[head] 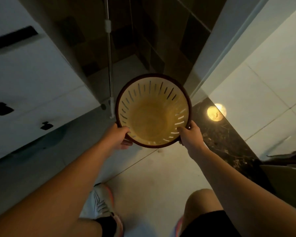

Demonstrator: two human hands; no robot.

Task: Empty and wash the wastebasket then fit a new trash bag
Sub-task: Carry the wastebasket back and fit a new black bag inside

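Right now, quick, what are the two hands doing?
Left hand: grips the wastebasket rim.
Right hand: grips the rim opposite.

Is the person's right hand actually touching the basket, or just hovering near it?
Touching. The head view shows the right hand curled over the dark rim of the wastebasket, fingertips inside the wall.

Wastebasket (153, 115) — rim in both hands

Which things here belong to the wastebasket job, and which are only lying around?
Belonging to the job:
wastebasket, empty, no bag in it
left hand and right hand, both gripping its rim

Only around:
white pole standing beyond the basket
cardboard box at the right edge
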